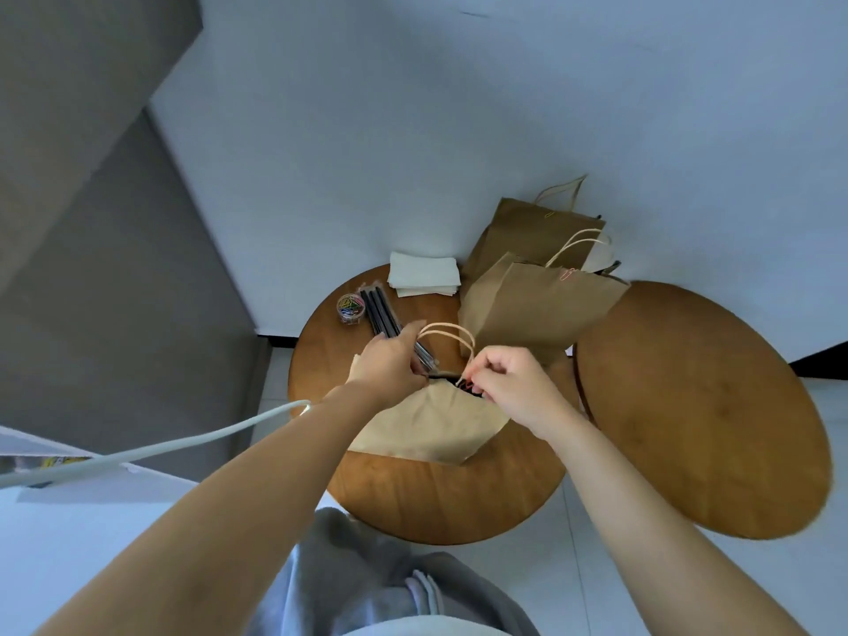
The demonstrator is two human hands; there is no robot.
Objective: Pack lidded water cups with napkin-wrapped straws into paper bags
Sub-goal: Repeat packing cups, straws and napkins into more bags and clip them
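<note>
A: Three paper bags are showing in our view. The near paper bag (pixel 431 424) is lying on the round wooden table (pixel 440 502), directly in front of us, with its mouth turned away from us and its twine handles (pixel 452 335) arching above the opening.

B: We are also seeing two hands at that mouth. The left hand (pixel 390 364) is pressing down on the bag's top edge, fingers curled over it; we cannot tell whether it is pinching the paper or only resting on it.

A: The right hand (pixel 509 383) is working at the same edge. Its fingertips (pixel 477 383) are pinched together on a red paper clip (pixel 465 384) sitting at the rim of the opening.

B: Behind, we are noting the middle bag (pixel 541 309) and the far bag (pixel 527 227), both closed, each with a small clip on its top edge. They are leaning near the wall, one overlapping the other.

A: To the left, black straws (pixel 383 314) are lying just beside a small clear jar of coloured clips (pixel 350 307), and a stack of white napkins (pixel 424 274) is sitting at the table's far edge.

B: A second wooden table (pixel 702 406) is standing just beside the first, on our right. No cup is showing; the near bag's inside is dark.
</note>
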